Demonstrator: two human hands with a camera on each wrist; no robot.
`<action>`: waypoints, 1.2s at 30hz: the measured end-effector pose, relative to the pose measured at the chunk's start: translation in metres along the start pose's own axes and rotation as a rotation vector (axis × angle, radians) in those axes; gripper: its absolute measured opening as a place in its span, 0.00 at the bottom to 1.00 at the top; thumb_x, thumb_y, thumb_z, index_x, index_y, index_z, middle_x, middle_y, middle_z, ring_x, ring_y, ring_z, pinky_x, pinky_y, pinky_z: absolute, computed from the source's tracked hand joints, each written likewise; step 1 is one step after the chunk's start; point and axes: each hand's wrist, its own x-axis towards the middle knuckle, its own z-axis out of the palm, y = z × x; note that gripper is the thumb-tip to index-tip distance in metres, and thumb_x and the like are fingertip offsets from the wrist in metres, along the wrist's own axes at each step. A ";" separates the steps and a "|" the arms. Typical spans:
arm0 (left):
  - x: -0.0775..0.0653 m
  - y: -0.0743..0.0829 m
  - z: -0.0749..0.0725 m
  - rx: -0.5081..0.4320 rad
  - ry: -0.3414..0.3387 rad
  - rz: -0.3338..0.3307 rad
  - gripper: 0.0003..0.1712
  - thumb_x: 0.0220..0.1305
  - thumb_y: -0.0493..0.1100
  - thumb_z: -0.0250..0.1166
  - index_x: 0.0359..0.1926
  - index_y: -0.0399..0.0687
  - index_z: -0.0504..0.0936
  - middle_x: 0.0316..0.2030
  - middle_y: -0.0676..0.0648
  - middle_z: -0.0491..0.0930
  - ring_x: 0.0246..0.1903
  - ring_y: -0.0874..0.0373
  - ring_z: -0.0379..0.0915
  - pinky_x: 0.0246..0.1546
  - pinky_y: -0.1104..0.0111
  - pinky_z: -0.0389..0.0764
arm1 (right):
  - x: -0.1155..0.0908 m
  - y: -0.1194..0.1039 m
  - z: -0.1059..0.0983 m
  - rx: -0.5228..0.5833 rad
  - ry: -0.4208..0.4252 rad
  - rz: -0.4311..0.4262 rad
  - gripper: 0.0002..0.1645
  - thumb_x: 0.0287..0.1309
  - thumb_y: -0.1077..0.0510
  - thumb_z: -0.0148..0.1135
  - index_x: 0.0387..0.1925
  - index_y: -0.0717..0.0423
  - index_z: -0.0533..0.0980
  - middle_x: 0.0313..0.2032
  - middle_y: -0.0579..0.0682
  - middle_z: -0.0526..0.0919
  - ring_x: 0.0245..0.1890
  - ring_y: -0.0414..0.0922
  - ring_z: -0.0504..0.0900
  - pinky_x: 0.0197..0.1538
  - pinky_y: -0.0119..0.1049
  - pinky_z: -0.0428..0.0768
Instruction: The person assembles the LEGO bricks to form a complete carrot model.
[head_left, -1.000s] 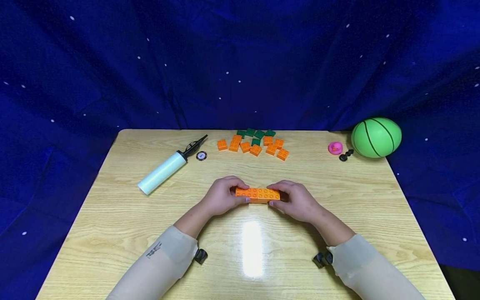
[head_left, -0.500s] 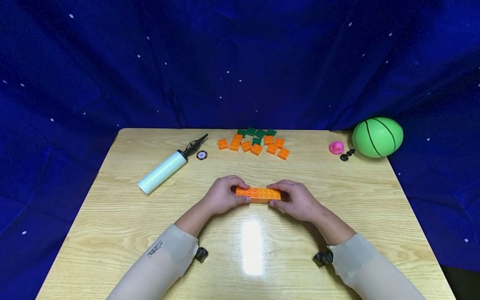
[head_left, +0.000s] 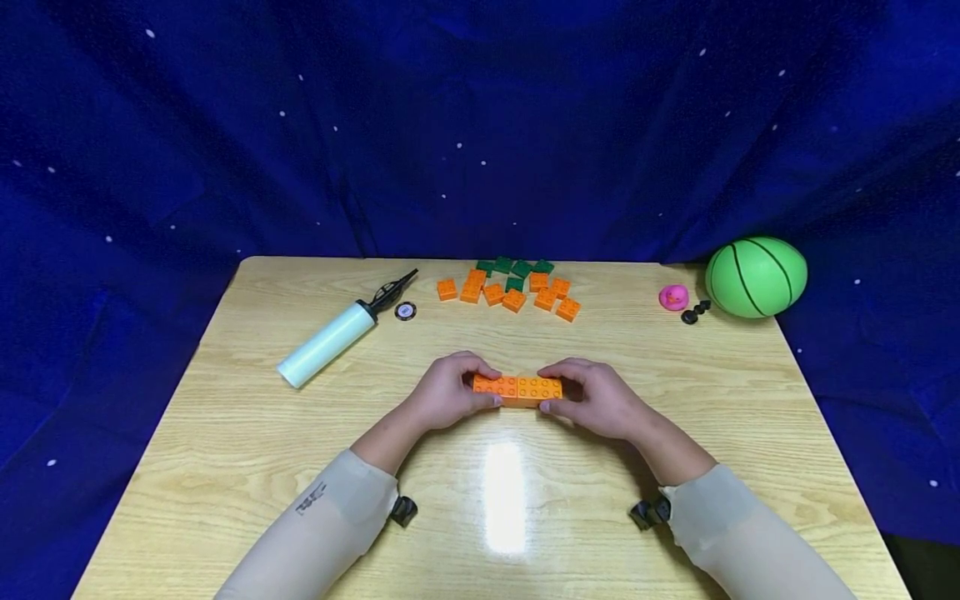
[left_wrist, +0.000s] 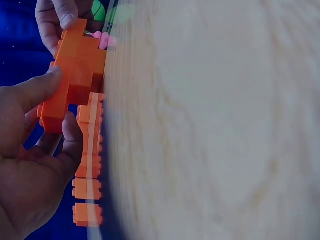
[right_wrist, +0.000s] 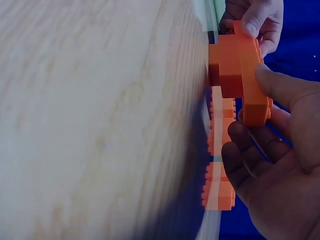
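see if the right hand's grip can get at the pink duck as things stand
Probably yes, once freed: the right hand's grip is on the held orange bricks, but only bare tabletop seems to lie between it and the pink duck; the small black object sits beside the duck.

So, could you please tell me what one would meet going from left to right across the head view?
Pale hand pump, left hand, orange brick assembly, right hand, pink rubber duck, green toy basketball.
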 end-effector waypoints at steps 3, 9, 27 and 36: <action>0.000 0.000 0.000 -0.004 0.001 0.000 0.14 0.56 0.45 0.81 0.44 0.55 0.90 0.42 0.57 0.82 0.38 0.57 0.73 0.39 0.65 0.75 | 0.001 0.000 -0.001 0.007 0.002 0.002 0.27 0.62 0.48 0.75 0.60 0.52 0.82 0.56 0.47 0.84 0.58 0.49 0.81 0.63 0.51 0.77; 0.000 -0.001 -0.001 0.004 -0.001 -0.010 0.15 0.56 0.46 0.82 0.45 0.57 0.90 0.42 0.58 0.82 0.37 0.57 0.73 0.39 0.65 0.75 | 0.003 0.002 -0.002 0.018 0.017 0.026 0.23 0.68 0.46 0.69 0.59 0.53 0.82 0.55 0.46 0.85 0.49 0.44 0.81 0.52 0.45 0.80; -0.001 0.002 0.000 0.006 0.011 -0.021 0.16 0.55 0.45 0.82 0.45 0.56 0.90 0.43 0.58 0.82 0.38 0.57 0.73 0.40 0.65 0.76 | 0.023 0.011 -0.005 0.023 0.106 0.042 0.22 0.72 0.48 0.65 0.58 0.58 0.82 0.46 0.47 0.87 0.41 0.43 0.80 0.46 0.43 0.79; -0.001 0.002 0.000 0.017 0.001 -0.033 0.17 0.56 0.46 0.82 0.47 0.56 0.90 0.39 0.57 0.81 0.34 0.56 0.70 0.35 0.66 0.73 | 0.038 0.022 -0.007 0.025 0.156 0.078 0.18 0.69 0.54 0.68 0.55 0.59 0.83 0.44 0.48 0.87 0.39 0.45 0.81 0.44 0.42 0.80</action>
